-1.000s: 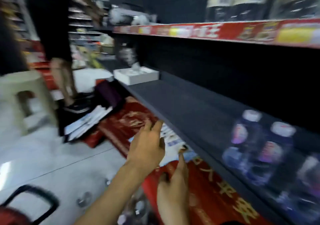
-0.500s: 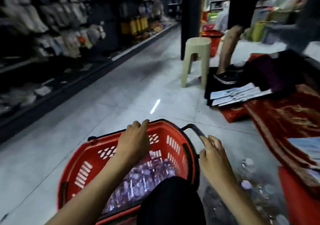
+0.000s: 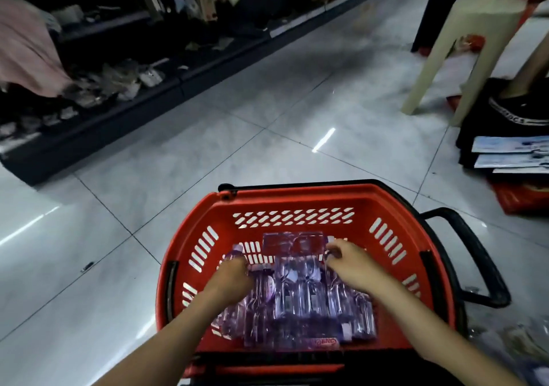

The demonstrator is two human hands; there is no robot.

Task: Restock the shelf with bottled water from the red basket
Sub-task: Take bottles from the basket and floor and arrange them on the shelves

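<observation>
Right hand (image 3: 353, 266) is down in the red basket (image 3: 297, 201), fingers curled, pinching the top of a water bottle (image 3: 332, 293) on the right of the pile. Left hand (image 3: 231, 275) sits knuckles-up on the left side of the water bottles (image 3: 297, 290); its fingers are hidden, so I can't tell its grip. The basket stands on the tiled floor (image 3: 178, 162), its black handle (image 3: 475, 252) out to the right, with a beige plastic stool (image 3: 463, 43) beyond.

Left hand (image 3: 230, 278) fingertips hidden among bottles (image 3: 297, 293); labels blurred; shelf goods (image 3: 118, 79) indistinct.
</observation>
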